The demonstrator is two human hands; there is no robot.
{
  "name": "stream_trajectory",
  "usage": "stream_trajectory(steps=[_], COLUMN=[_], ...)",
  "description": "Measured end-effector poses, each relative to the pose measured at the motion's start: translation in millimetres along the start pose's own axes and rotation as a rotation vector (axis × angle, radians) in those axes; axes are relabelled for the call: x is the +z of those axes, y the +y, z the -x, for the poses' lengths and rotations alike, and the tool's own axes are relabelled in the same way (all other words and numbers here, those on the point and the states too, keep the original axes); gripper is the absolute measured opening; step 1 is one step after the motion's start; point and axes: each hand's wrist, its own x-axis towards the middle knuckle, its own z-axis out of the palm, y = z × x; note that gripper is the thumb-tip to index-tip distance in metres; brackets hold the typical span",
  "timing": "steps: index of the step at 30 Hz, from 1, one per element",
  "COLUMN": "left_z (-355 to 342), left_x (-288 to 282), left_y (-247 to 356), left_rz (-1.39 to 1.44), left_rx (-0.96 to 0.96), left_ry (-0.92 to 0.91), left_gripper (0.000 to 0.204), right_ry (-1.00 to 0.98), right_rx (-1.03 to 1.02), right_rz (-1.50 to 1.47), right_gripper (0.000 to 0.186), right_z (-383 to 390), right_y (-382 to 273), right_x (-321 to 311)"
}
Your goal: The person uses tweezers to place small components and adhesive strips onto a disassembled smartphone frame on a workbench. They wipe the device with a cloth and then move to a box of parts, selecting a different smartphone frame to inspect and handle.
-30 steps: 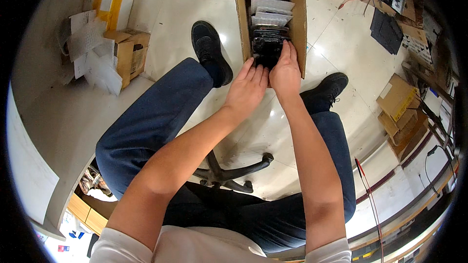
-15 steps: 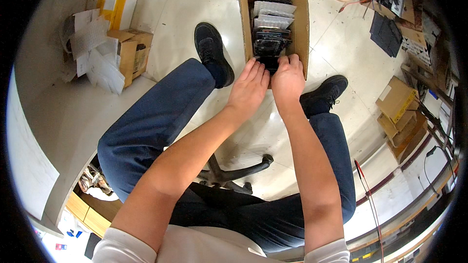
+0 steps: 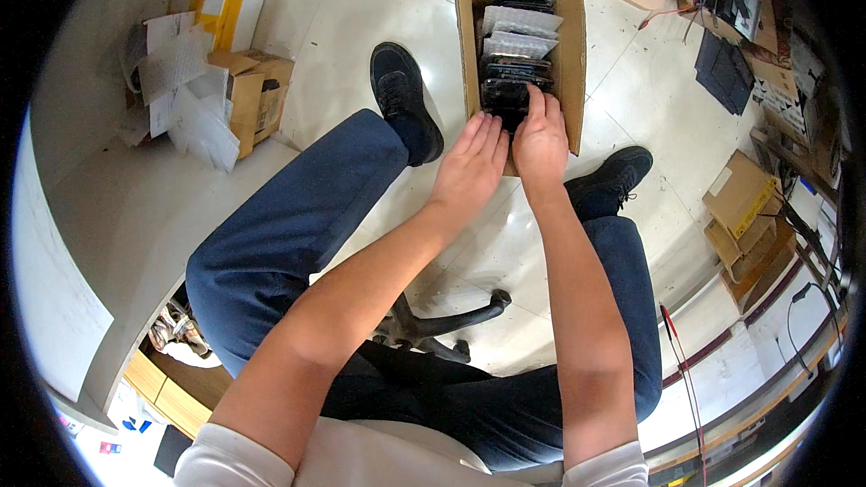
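An open cardboard box [image 3: 570, 59] stands on the floor between my feet. Inside it is a row of thin, flat dark pieces [image 3: 505, 93], which look like phone screens or similar panels. Farther back in the row, several pieces are wrapped in bubble wrap [image 3: 521, 20]. My left hand [image 3: 471, 160] lies over the near left edge of the box, its fingers stretched out together and the tips dipping inside. My right hand [image 3: 541, 140] reaches in at the near right, fingers extended, the tips at the nearest dark panels. Its thumb and the near bottom of the box are hidden.
At the left, foam and bubble sheets [image 3: 200, 113] lean by a small open carton [image 3: 262, 95] and a yellow-taped parcel [image 3: 236, 13]. Flattened cardboard [image 3: 741, 194] and black panels [image 3: 722, 72] lie at the right. A chair leg [image 3: 460, 316] stands beneath me.
My right hand's fingers have straightened and reached farther into the box, toward the dark panels. The left hand stays at the near left edge. The whole view has shifted slightly.
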Motion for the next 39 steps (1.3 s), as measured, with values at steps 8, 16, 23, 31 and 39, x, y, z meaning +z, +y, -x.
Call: stream_trajectory(steps=[8, 16, 23, 31, 39], left_z=[-4.4, -3.9, -1.6, -2.6, -0.2], left_x=[-2.0, 1.5, -2.3, -0.9, -0.9], left_y=[4.2, 5.0, -0.9, 0.1, -2.4], left_rz=[0.003, 0.055, 0.085, 0.078, 0.106], left_rx=[-0.047, -0.042, -0.005, -0.002, -0.003], left_ry=[0.017, -0.007, 0.017, 0.029, 0.091], left_gripper=[0.042, 0.042, 0.042, 0.039, 0.037], right_ry=[0.039, -0.095, 0.167, -0.096, 0.209], right_rx=[-0.065, -0.011, -0.099, -0.04, -0.086], right_rz=[0.028, 0.089, 0.234, 0.369, -0.049], right_gripper=[0.072, 0.038, 0.032, 0.017, 0.017], right_z=[-0.2, 23.7, -6.0, -22.0, -31.7], right_y=[-7.6, 0.8, -18.8, -9.3, -15.8], right_x=[-10.2, -14.1, -16.0, -20.2, -86.2])
